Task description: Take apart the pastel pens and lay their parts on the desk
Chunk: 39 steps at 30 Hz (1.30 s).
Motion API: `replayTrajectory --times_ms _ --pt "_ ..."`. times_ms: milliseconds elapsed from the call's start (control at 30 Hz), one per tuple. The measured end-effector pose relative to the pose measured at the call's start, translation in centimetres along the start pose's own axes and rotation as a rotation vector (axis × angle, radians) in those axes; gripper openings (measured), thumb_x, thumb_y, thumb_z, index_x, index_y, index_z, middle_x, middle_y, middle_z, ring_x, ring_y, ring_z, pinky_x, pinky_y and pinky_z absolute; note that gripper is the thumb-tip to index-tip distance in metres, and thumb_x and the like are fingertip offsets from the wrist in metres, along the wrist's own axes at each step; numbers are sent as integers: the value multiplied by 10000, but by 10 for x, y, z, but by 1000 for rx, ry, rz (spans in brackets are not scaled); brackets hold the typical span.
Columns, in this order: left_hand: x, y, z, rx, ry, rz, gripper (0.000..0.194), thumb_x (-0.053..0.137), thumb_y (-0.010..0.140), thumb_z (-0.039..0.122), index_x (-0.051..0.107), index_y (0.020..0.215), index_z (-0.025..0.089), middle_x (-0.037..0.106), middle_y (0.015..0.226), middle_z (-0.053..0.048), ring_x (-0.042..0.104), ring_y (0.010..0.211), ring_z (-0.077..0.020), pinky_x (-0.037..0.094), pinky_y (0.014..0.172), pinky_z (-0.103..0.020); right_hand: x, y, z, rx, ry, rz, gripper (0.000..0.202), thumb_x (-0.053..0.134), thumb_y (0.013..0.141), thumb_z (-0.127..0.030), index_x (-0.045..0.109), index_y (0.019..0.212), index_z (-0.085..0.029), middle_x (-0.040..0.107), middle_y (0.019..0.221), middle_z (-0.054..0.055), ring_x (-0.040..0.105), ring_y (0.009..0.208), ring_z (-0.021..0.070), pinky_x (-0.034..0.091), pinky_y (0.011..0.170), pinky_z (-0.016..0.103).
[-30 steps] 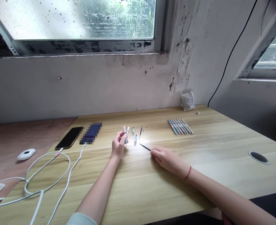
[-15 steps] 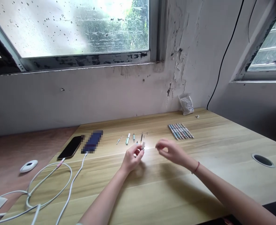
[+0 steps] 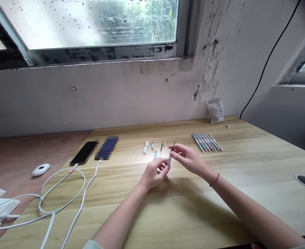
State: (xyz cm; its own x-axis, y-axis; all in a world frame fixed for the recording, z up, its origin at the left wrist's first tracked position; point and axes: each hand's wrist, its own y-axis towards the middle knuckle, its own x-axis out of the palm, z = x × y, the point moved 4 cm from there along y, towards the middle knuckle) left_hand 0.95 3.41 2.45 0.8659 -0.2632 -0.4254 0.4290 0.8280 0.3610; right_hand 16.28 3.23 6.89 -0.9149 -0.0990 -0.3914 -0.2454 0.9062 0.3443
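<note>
My left hand point(image 3: 155, 175) pinches a short white pen barrel point(image 3: 169, 160) upright between thumb and fingers. Just above it, my right hand point(image 3: 188, 158) grips a dark, thin pen refill point(image 3: 173, 146), its lower end at the top of the barrel. Whether the refill is inside the barrel, I cannot tell. Beyond my left hand lie a blue pen piece point(image 3: 155, 154), another refill point(image 3: 161, 148), a teal grip piece point(image 3: 152, 146), a white-and-green pen part point(image 3: 145, 147) and a small thin piece point(image 3: 135, 149). Tiny parts point(image 3: 164, 145) sit close to that refill.
Several assembled pens point(image 3: 207, 142) lie in a row at the right back. A white packet point(image 3: 216, 111) stands by the wall. To the left are a black phone point(image 3: 84, 153), a blurred blue device point(image 3: 107, 148), white cables point(image 3: 83, 197) and a white oval device point(image 3: 41, 169).
My right hand has come over to my left hand, and the dark refill now shows above the white barrel. The view has shifted slightly. The loose parts on the table lie as before.
</note>
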Motion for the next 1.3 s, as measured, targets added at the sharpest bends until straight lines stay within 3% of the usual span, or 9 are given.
replayTrajectory --times_ms 67,233,400,567,833,1067,1167,1233,1300 --pt "0 0 -2 -21 -13 13 208 536 817 317 630 954 192 627 861 -65 590 680 -141 443 523 -214 -2 6 0 -5 4 -15 336 456 881 -441 644 991 -186 637 865 59 602 814 169 513 702 295" --pt "-8 3 -11 -96 -50 119 263 516 844 353 610 1015 178 627 877 -67 594 697 -139 467 624 -237 -3 29 26 -28 -21 -263 430 578 817 -408 562 1199 -212 620 1122 82 597 966 193 507 789 314" --pt "-20 5 -25 -206 -79 273 316 540 824 399 614 1023 164 630 898 -75 589 675 -138 461 613 -240 7 58 82 56 -472 41 275 471 875 -299 650 1032 -160 666 983 101 601 908 203 460 815 326" --pt "-19 6 -29 -213 -90 266 316 531 828 404 616 1009 159 622 889 -72 585 667 -134 456 595 -233 32 69 106 62 -630 56 263 472 869 -327 679 918 -173 631 853 87 586 783 189 430 709 277" --pt "-19 6 -23 -210 -48 237 296 520 827 381 610 996 155 631 879 -54 573 648 -120 443 592 -218 33 69 108 90 -646 97 199 489 824 -215 679 876 -190 606 822 49 566 766 152 391 694 226" --pt "-19 6 -25 -213 -6 230 297 506 839 375 598 1009 149 613 873 -51 560 655 -117 441 603 -219 37 66 100 -18 -621 81 194 479 846 -199 660 784 -166 608 831 80 555 763 170 395 694 254" --pt "-18 6 -24 -193 25 214 275 500 844 364 598 991 153 606 854 -41 547 631 -108 435 593 -216 30 65 89 -40 -600 114 200 427 858 -148 627 855 -157 622 819 78 557 766 173 414 699 269" --pt "-17 6 -22 -172 47 188 251 502 842 350 601 967 156 606 846 -38 546 627 -106 435 592 -215 19 65 74 -53 -490 173 225 404 874 -164 598 990 -166 639 834 63 570 737 161 440 676 273" --pt "-15 6 -21 -152 68 156 235 507 838 338 603 955 158 608 841 -39 548 630 -107 439 591 -215 5 66 54 -68 -190 263 263 442 874 -224 566 1103 -186 657 879 58 598 736 152 475 666 281"
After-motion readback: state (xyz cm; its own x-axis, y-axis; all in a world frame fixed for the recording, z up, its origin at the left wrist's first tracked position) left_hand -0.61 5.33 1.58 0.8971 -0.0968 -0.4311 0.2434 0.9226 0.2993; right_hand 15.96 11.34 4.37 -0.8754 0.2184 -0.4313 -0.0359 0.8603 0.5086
